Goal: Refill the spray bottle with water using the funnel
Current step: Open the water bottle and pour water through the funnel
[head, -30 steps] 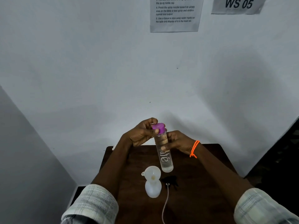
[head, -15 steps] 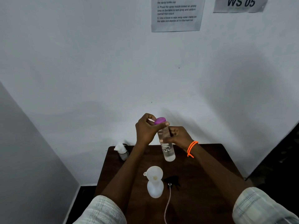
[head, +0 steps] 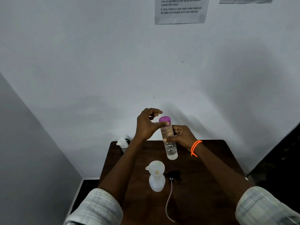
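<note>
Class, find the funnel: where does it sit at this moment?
In the head view the funnel sits in the neck of the spray bottle on the table, below the held water bottle.

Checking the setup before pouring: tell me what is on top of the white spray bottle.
A white funnel sits in the neck of the spray bottle, its bowl open and holding no visible water. The funnel's spout and the bottle's mouth are covered by the bowl, so the fit there cannot be seen.

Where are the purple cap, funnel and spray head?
purple cap (head: 164, 119), head view, on its top face.
funnel (head: 156, 168), head view, on the bowl's inner wall.
spray head (head: 174, 174), head view, on its black body.
</note>
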Motion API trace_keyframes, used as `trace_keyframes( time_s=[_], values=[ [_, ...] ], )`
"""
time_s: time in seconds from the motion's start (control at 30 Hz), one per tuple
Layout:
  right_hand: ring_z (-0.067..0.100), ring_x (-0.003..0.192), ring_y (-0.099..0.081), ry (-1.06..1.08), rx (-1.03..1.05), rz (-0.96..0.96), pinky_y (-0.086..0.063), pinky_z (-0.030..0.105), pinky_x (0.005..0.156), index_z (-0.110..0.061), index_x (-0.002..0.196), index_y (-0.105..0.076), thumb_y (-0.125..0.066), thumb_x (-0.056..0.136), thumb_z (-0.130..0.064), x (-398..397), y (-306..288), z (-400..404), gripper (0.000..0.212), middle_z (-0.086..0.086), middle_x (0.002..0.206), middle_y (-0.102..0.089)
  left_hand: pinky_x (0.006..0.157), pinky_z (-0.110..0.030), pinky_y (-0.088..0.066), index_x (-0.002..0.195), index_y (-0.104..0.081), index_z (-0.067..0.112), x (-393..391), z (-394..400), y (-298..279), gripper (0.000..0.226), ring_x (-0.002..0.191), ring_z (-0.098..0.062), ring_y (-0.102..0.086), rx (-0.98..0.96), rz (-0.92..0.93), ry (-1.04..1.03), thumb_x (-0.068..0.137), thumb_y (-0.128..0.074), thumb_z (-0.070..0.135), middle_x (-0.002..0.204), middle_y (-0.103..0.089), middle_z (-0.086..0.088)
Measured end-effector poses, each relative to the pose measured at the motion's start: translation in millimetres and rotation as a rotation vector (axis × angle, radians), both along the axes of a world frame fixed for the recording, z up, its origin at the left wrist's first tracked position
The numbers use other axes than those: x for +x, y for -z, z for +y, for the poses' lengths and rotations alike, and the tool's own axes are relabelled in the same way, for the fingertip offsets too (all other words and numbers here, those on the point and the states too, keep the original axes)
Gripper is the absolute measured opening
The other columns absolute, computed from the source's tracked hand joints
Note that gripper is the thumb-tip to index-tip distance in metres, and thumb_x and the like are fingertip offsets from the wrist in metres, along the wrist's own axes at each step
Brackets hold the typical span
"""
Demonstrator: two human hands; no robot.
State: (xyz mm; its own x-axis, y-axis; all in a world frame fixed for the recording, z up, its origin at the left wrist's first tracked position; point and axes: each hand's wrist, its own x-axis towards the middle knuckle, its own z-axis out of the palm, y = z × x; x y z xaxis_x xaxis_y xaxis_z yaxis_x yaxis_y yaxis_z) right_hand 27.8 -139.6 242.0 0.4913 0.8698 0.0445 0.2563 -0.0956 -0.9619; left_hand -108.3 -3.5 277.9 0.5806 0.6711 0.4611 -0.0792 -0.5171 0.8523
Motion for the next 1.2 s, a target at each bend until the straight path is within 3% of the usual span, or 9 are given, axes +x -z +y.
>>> trace_keyframes(
  time_s=[0.1,0.3,0.5,0.6,0.7,0.83,0.97,1.1,1.2],
  values=[
    [0.022,0.091,-0.076,-0.024,-0.025,-0.02,-0.06,0.046,0.089,-0.017,0.1,-0.079,-0.091,0.065,-0.012,-5,6,0,0.038,0.005,0.095,-0.079,0.083,-0.022,-0.056,0.1,-0.075,0.028,6,-2,0,0.043,0.101,-0.005,-0.065,-0.029,0.105,0.053,0.063,-0.095,0.035,0.105,-0.072,0.012],
    [0.025,0.093,-0.076,-0.05,-0.022,0.007,-0.059,0.048,0.091,-0.014,0.099,-0.078,-0.093,0.062,-0.011,-15,18,2,0.039,0.007,0.095,-0.079,0.095,-0.033,-0.057,0.1,-0.079,0.017,19,-6,4,0.013,0.103,-0.007,-0.072,-0.204,0.21,0.25,0.091,-0.075,0.024,0.104,-0.078,0.008],
    [0.028,0.092,-0.075,0.032,0.02,0.085,-0.059,0.047,0.092,-0.009,0.102,-0.077,-0.092,0.064,-0.004,-15,28,-3,0.041,0.01,0.095,-0.079,0.102,-0.041,-0.051,0.122,-0.068,-0.004,8,4,8,0.03,0.122,-0.03,-0.063,-0.545,0.108,0.488,0.096,-0.053,-0.003,0.126,-0.07,-0.017],
    [0.029,0.092,-0.075,0.037,0.022,0.092,-0.059,0.049,0.092,-0.01,0.101,-0.078,-0.093,0.062,-0.005,-13,30,-2,0.042,0.011,0.095,-0.079,0.106,-0.042,-0.049,0.129,-0.065,0.002,1,9,13,0.045,0.127,-0.03,-0.06,-0.578,0.103,0.516,0.089,-0.053,-0.015,0.131,-0.068,-0.015],
    [0.028,0.093,-0.075,0.045,0.018,0.099,-0.059,0.05,0.092,-0.011,0.102,-0.078,-0.093,0.062,-0.006,-12,31,-1,0.043,0.01,0.096,-0.079,0.101,-0.039,-0.055,0.126,-0.069,0.009,-3,9,13,0.044,0.114,-0.02,-0.069,-0.436,0.133,0.403,0.084,-0.076,-0.002,0.119,-0.074,-0.008],
    [0.027,0.092,-0.076,0.045,0.004,0.078,-0.059,0.05,0.091,-0.012,0.1,-0.078,-0.093,0.062,-0.008,-14,32,1,0.041,0.009,0.095,-0.079,0.074,-0.021,-0.053,0.102,-0.077,0.028,2,1,18,0.04,0.073,0.0,-0.062,-0.204,0.234,0.092,0.068,-0.091,0.043,0.095,-0.075,0.009],
    [0.027,0.094,-0.076,0.044,0.001,0.109,-0.059,0.05,0.092,-0.011,0.101,-0.078,-0.093,0.062,-0.008,-18,34,1,0.042,0.009,0.098,-0.079,0.069,-0.014,-0.049,0.088,-0.07,0.029,9,-12,24,0.042,0.082,-0.003,-0.062,-0.116,0.247,-0.043,0.069,-0.082,0.065,0.093,-0.068,0.009],
    [0.028,0.091,-0.076,0.07,0.02,0.113,-0.06,0.047,0.09,-0.012,0.099,-0.078,-0.091,0.064,-0.004,-18,33,-1,0.039,0.009,0.095,-0.079,0.099,-0.03,-0.051,0.123,-0.067,0.019,6,-4,20,0.047,0.118,-0.016,-0.063,-0.464,0.157,0.203,0.079,-0.069,0.034,0.124,-0.067,0.001],
    [0.027,0.091,-0.076,0.085,0.035,0.114,-0.06,0.044,0.089,-0.013,0.101,-0.078,-0.09,0.065,-0.002,-17,32,-4,0.039,0.009,0.095,-0.079,0.103,-0.036,-0.049,0.127,-0.065,0.007,-4,7,26,0.051,0.121,-0.023,-0.063,-0.583,0.052,0.395,0.078,-0.054,-0.001,0.126,-0.07,-0.009]
  ],
)
